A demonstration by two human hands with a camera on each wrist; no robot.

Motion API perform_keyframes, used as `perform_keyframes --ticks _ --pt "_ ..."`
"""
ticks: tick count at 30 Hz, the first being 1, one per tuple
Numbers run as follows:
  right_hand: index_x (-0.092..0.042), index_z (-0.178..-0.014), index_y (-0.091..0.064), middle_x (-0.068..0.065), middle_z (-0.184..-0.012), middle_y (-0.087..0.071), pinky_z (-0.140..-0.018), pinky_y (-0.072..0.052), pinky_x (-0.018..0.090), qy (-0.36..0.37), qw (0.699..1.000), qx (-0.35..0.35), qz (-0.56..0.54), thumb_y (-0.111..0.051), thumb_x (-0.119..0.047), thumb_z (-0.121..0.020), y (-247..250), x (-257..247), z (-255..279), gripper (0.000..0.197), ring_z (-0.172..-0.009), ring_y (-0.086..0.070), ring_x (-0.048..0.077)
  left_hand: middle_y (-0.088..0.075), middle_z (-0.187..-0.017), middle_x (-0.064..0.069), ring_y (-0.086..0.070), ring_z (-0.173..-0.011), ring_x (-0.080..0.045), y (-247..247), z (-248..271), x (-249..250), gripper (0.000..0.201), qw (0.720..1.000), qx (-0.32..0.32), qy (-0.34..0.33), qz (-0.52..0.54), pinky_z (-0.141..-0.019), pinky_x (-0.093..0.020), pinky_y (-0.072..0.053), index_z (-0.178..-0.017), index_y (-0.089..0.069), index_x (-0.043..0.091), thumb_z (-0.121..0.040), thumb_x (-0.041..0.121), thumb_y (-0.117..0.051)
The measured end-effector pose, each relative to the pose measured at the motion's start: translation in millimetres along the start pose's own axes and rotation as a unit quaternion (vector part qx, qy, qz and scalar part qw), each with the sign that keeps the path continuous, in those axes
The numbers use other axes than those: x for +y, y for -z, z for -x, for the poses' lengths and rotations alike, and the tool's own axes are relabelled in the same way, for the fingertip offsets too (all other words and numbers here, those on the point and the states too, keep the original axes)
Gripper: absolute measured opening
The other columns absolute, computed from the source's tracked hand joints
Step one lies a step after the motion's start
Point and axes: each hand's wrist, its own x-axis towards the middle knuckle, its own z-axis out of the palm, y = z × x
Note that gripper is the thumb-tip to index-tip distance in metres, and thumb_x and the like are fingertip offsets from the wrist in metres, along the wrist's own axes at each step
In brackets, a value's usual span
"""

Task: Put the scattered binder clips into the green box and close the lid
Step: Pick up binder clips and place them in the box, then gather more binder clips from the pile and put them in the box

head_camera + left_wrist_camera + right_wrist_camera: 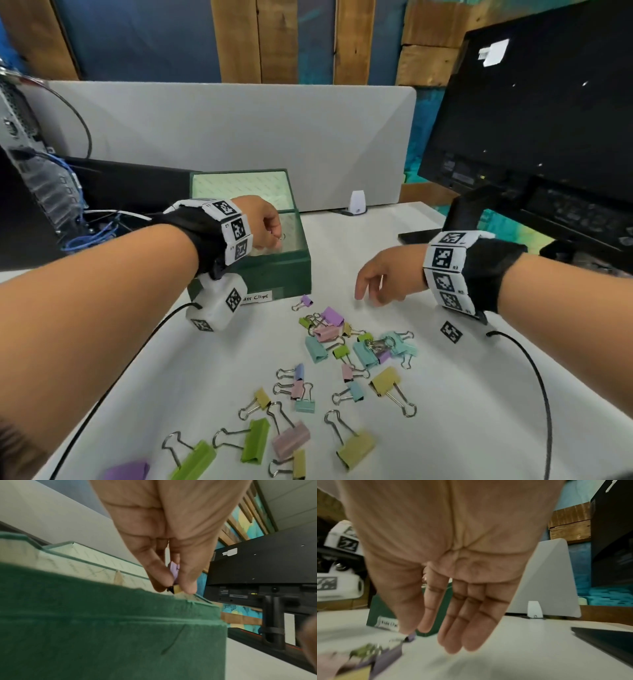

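Note:
The green box (pixel 274 270) stands open on the white table, its lid (pixel 239 186) tilted up behind. My left hand (pixel 270 228) hovers over the box's opening and pinches binder clips, a purple one (pixel 174 569) and a yellowish one (pixel 176 588), between thumb and fingers just above the box's rim (pixel 188 601). My right hand (pixel 376 284) hangs over the table right of the box, fingers (pixel 458 628) straight and relaxed, holding nothing. Several pastel binder clips (pixel 342 346) lie scattered on the table in front of the box, more of them near the front edge (pixel 291 438).
A black monitor (pixel 534 120) on its stand fills the right side. A grey divider panel (pixel 239 137) closes the back of the table. Computer hardware with blue cables (pixel 44 178) sits at the left. A small white object (pixel 357 202) stands by the panel.

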Motion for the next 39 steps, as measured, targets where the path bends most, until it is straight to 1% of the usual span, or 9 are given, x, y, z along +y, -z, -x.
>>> perform_keyframes --ticks 4,9,13,16,19,22,27,31,39 --pt "-0.025 -0.113 -0.064 -0.003 -0.093 -0.059 -0.069 -0.049 0.023 -0.011 1.000 -0.025 -0.008 -0.060 -0.013 -0.084 -18.4 10.2 2.5 0.031 -0.066 -0.052 0.008 -0.068 -0.085 -0.002 -0.055 -0.061 -0.012 -6.1 -8.4 -2.2 0.019 0.999 -0.006 0.029 0.016 -0.056 -0.018 -0.042 -0.092 -0.067 0.011 -0.078 0.021 -0.074" --pt "-0.028 -0.115 -0.062 -0.004 -0.096 -0.058 -0.086 -0.051 0.032 -0.020 0.999 -0.025 0.009 -0.068 -0.021 -0.082 -24.8 10.9 1.0 0.034 -0.084 -0.056 0.015 -0.065 -0.091 0.002 -0.057 -0.076 -0.013 -8.8 -7.6 -3.9 0.022 1.000 -0.019 0.021 0.009 -0.064 -0.022 -0.043 -0.096 -0.067 0.017 -0.078 0.028 -0.074" --pt "-0.028 -0.123 -0.055 -0.002 -0.098 -0.054 -0.067 -0.049 0.023 -0.036 0.997 -0.056 0.025 -0.065 -0.018 -0.083 -21.0 12.7 9.3 0.042 -0.071 -0.054 0.012 -0.058 -0.123 0.000 -0.057 -0.110 -0.020 -5.2 0.5 -1.9 0.037 1.000 -0.012 0.003 -0.012 -0.082 -0.025 -0.038 -0.119 -0.061 0.023 -0.083 0.032 -0.067" --pt "-0.030 -0.130 -0.049 0.000 -0.096 -0.052 -0.061 -0.049 0.020 -0.048 0.994 -0.100 -0.013 -0.060 -0.010 -0.085 -17.5 18.4 14.5 0.050 -0.066 -0.050 0.008 -0.058 -0.120 0.002 -0.057 -0.106 -0.017 -1.2 12.9 10.8 0.031 0.998 0.033 -0.053 -0.029 -0.075 -0.022 -0.039 -0.115 -0.062 0.026 -0.085 0.029 -0.064" --pt "-0.033 -0.131 -0.047 -0.001 -0.092 -0.050 -0.066 -0.051 0.022 -0.048 0.990 -0.127 -0.040 -0.062 -0.009 -0.084 -18.2 20.3 15.6 0.055 -0.073 -0.051 0.010 -0.060 -0.105 0.011 -0.058 -0.095 -0.010 -7.2 29.0 26.0 0.029 0.992 -0.036 -0.114 -0.039 -0.067 -0.014 -0.039 -0.113 -0.061 0.029 -0.085 0.032 -0.064" --pt "-0.034 -0.127 -0.051 0.000 -0.095 -0.053 -0.067 -0.049 0.021 -0.022 0.994 -0.100 -0.032 -0.063 -0.013 -0.083 -23.6 13.7 12.4 0.049 -0.073 -0.053 0.014 -0.060 -0.117 0.008 -0.058 -0.104 -0.011 -28.3 38.4 35.9 0.037 0.975 -0.139 -0.137 -0.103 -0.083 -0.021 -0.043 -0.119 -0.058 0.030 -0.083 0.035 -0.066" --pt "-0.032 -0.122 -0.055 -0.006 -0.097 -0.053 -0.082 -0.045 0.025 0.029 0.999 -0.022 -0.001 -0.063 -0.019 -0.084 -35.9 2.9 4.4 0.041 -0.082 -0.052 0.012 -0.049 -0.136 0.004 -0.051 -0.121 -0.017 -52.2 37.2 35.9 0.066 0.957 -0.216 -0.124 -0.148 -0.099 -0.027 -0.040 -0.135 -0.043 0.031 -0.077 0.039 -0.072" --pt "-0.035 -0.123 -0.054 -0.007 -0.098 -0.049 -0.072 -0.038 0.016 0.061 0.998 -0.001 0.011 -0.063 -0.026 -0.085 -38.7 1.0 2.9 0.041 -0.073 -0.044 0.002 -0.045 -0.139 0.002 -0.047 -0.125 -0.019 -59.9 37.0 31.5 0.069 0.954 -0.209 -0.124 -0.177 -0.102 -0.029 -0.039 -0.139 -0.039 0.027 -0.078 0.036 -0.071" --pt "-0.033 -0.129 -0.047 -0.002 -0.107 -0.047 -0.080 -0.040 0.022 0.044 0.998 -0.027 0.032 -0.056 -0.010 -0.084 -33.2 7.9 8.7 0.051 -0.086 -0.046 0.012 -0.047 -0.132 0.003 -0.051 -0.119 -0.019 -74.0 36.0 22.1 0.065 0.964 -0.195 -0.113 -0.140 -0.100 -0.029 -0.042 -0.137 -0.040 0.031 -0.079 0.038 -0.069"
